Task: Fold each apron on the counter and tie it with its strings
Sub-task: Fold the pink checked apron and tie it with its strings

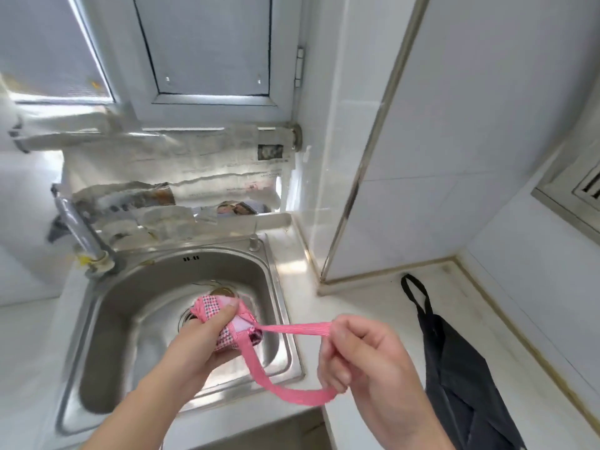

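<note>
Small kitchen corner: white counter (367,306), steel sink (136,319) at lower left of frame, tap (81,235) at left, newspaper (201,164) taped along the wall under the window. I see both hands low in frame, apart, joined only by the strap.

Left hand (207,336) grips the pink checked apron (224,319), already rolled into a tight bundle, held in the air over the sink basin, not resting on anything. Right hand (357,352) sits to the right of it, over the counter edge, fingers curled round the pink strap (292,329).

Key relation: strap runs from the bundle's right end out to the right hand, roughly left-to-right across the frame, then loops down and back under toward the bundle. Upper run looks taut, lower run slack. My read: wrap or knot comes next, right hand does the travel, left just anchors.

Black apron (461,368) lies unfolded on the counter at lower right, nearest the right hand, untouched
</note>
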Motion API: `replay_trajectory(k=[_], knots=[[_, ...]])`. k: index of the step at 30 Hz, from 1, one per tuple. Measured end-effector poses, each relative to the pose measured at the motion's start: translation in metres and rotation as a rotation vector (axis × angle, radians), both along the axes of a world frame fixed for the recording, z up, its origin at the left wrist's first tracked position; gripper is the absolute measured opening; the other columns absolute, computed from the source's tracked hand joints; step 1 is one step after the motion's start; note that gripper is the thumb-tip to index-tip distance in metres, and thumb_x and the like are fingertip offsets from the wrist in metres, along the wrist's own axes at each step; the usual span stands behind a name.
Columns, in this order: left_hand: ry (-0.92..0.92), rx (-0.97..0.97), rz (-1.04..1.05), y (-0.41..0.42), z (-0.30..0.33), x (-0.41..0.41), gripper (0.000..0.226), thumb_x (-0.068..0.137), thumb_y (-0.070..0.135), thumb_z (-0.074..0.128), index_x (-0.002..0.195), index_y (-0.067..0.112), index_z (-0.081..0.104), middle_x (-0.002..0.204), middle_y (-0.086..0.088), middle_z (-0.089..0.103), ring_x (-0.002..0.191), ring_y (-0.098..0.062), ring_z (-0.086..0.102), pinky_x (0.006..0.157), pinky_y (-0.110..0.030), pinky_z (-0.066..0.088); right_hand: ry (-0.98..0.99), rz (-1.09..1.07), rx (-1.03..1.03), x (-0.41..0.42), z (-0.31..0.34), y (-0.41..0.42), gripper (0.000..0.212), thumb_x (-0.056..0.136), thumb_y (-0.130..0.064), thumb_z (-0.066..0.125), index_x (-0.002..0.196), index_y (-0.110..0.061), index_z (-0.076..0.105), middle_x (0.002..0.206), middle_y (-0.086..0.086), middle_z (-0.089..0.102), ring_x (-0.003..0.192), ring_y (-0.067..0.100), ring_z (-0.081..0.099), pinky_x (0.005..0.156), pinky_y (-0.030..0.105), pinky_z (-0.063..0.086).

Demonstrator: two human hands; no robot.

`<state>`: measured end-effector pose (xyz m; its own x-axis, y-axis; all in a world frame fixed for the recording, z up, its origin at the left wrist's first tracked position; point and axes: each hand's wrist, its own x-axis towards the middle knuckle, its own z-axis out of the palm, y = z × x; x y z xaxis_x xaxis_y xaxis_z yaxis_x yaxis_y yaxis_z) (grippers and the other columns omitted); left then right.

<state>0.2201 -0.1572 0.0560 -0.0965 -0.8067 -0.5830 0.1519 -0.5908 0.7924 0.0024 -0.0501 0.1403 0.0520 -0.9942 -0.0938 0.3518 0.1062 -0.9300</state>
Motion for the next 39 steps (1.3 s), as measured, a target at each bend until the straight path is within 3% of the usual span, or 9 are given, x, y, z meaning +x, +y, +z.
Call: replay_trajectory(k=[5,10,13,17,21,24,29,35,39], knots=[[0.004,0.086,-0.037,-0.019,-0.002,0.104,0.041,0.094,0.034,0.074,0.119,0.002,0.070,0.104,-0.022,0.078,0.091,-0.033,0.078,0.073,-0.044,0.066,-0.123,0.267,-0.225,0.116,0.070,-0.047,0.035,0.092,-0.008,0.049,0.111,0.010,0.072,0.084,0.025,0.072,0.070,0.036,0.068,0.072,0.047,0.056],[-0.352,-0.183,-0.220,-0.037,0.020,0.218,0.072,0.077,0.084,0.065,0.127,0.032,0.066,0.120,0.009,0.073,0.109,-0.014,0.071,0.091,-0.041,0.059,0.198,0.129,-0.238,0.268,0.101,-0.093,0.045,0.097,0.021,0.046,0.109,-0.007,0.080,0.103,0.019,0.077,0.084,0.037,0.077,0.072,0.053,0.066],[-0.157,-0.451,0.013,-0.038,0.089,0.273,0.029,0.099,0.041,0.064,0.104,0.016,0.079,0.100,-0.006,0.080,0.098,-0.025,0.076,0.086,-0.040,0.063,0.348,0.019,-0.248,0.343,0.107,-0.108,0.035,0.092,0.010,0.069,0.108,-0.018,0.081,0.100,0.012,0.079,0.092,0.040,0.075,0.082,0.061,0.061],[0.155,-0.696,-0.017,-0.024,0.170,0.346,0.031,0.103,0.023,0.058,0.088,0.010,0.081,0.088,-0.016,0.079,0.081,-0.024,0.077,0.071,-0.024,0.060,0.689,-0.097,-0.368,0.423,0.104,-0.117,0.033,0.081,-0.015,0.082,0.102,-0.041,0.079,0.090,-0.005,0.069,0.080,0.017,0.071,0.078,0.042,0.061],[-0.089,-0.896,0.031,-0.032,0.189,0.399,0.016,0.093,0.027,0.065,0.087,0.019,0.077,0.074,-0.008,0.071,0.067,-0.020,0.065,0.059,-0.036,0.054,0.912,-0.164,-0.602,0.475,0.107,-0.138,0.030,0.080,-0.020,0.076,0.102,-0.041,0.075,0.099,-0.015,0.056,0.090,0.012,0.064,0.076,0.015,0.048],[-0.214,-0.937,0.075,-0.045,0.199,0.436,0.020,0.102,0.018,0.065,0.085,0.020,0.075,0.068,-0.005,0.066,0.058,-0.016,0.059,0.053,-0.034,0.049,0.770,0.100,-0.607,0.504,0.122,-0.154,0.042,0.085,-0.005,0.074,0.114,-0.035,0.074,0.113,-0.011,0.072,0.110,0.011,0.069,0.095,0.026,0.054],[-0.460,-0.971,0.167,-0.071,0.241,0.498,0.026,0.100,0.013,0.063,0.081,0.023,0.077,0.062,0.005,0.068,0.052,-0.002,0.056,0.054,-0.017,0.044,0.635,0.180,-0.610,0.552,0.155,-0.192,0.024,0.093,-0.002,0.072,0.108,-0.020,0.077,0.090,0.001,0.075,0.083,0.020,0.076,0.078,0.038,0.064],[-0.796,-1.015,0.431,-0.122,0.299,0.562,0.022,0.096,0.027,0.069,0.075,0.025,0.075,0.061,0.004,0.069,0.043,-0.002,0.049,0.053,-0.027,0.039,0.615,0.031,-0.791,0.603,0.208,-0.254,0.026,0.095,-0.001,0.067,0.100,-0.026,0.074,0.073,0.003,0.068,0.063,0.030,0.065,0.060,0.050,0.056],[-0.853,-1.073,0.574,-0.150,0.335,0.590,0.018,0.093,0.028,0.072,0.076,0.022,0.075,0.066,0.008,0.073,0.055,-0.008,0.065,0.066,-0.037,0.060,0.742,-0.177,-0.859,0.639,0.240,-0.285,0.011,0.093,-0.016,0.071,0.092,-0.026,0.073,0.072,-0.008,0.070,0.067,0.011,0.066,0.063,0.025,0.051]])
